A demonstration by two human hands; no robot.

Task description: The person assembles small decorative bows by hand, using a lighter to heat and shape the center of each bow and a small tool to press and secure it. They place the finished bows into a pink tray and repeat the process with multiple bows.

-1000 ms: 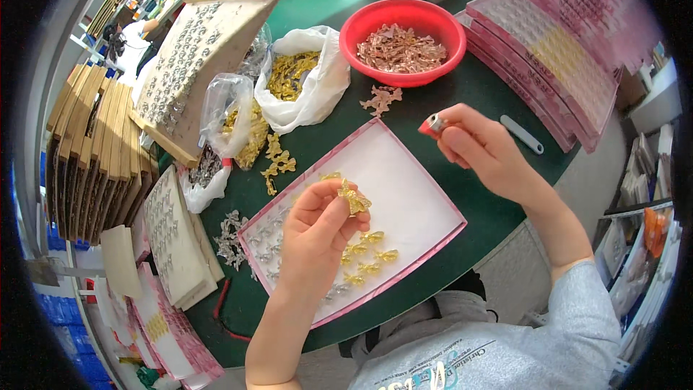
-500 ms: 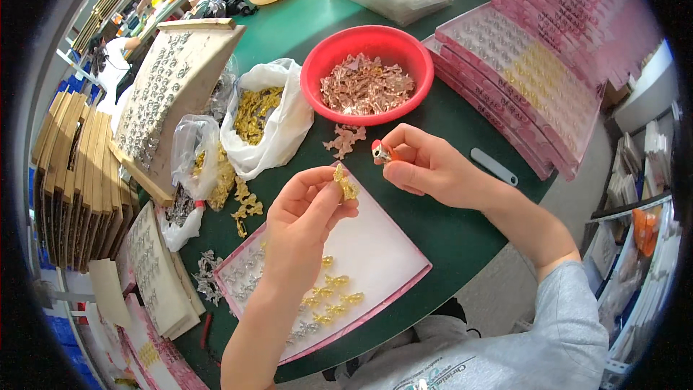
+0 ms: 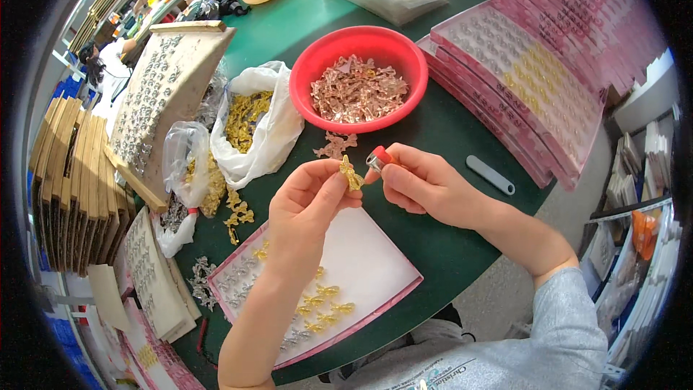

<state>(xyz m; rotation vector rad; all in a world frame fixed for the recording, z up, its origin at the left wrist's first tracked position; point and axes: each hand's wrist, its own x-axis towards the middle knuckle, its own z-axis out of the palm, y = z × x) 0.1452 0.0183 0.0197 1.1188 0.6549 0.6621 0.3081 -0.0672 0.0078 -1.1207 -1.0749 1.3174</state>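
Your green tabletop point(image 3: 278, 36) carries everything, with the red plastic basin point(image 3: 299, 72) as its marker. Right of the basin rises your stack of pink-edged trays point(image 3: 484, 119), piled squarely, probably to save room. Left of it leans a cream board point(image 3: 202, 58) bearing rows of silver pieces, tilted perhaps so that its face stays in reach. The basin itself holds loose rose-coloured pieces, its high wall keeping them together. On your side of it lies a pink-bordered tray point(image 3: 375, 253), close to your body, with gold and silver ornaments gathered toward its left. Left of the basin gapes a white plastic bag point(image 3: 278, 130), its mouth wide, which should make its gold pieces easy to pick. Between basin and tray, your right hand point(image 3: 426, 184) curls around a red-topped lighter point(image 3: 377, 160), metal hood turned toward your left hand point(image 3: 307, 198) (I see no flame). That left hand pinches a small gold ornament point(image 3: 351, 173) between thumb and fingers, just below the basin in view, most of it left exposed, seemingly so its surface faces the hood; whether they touch, I cannot tell.
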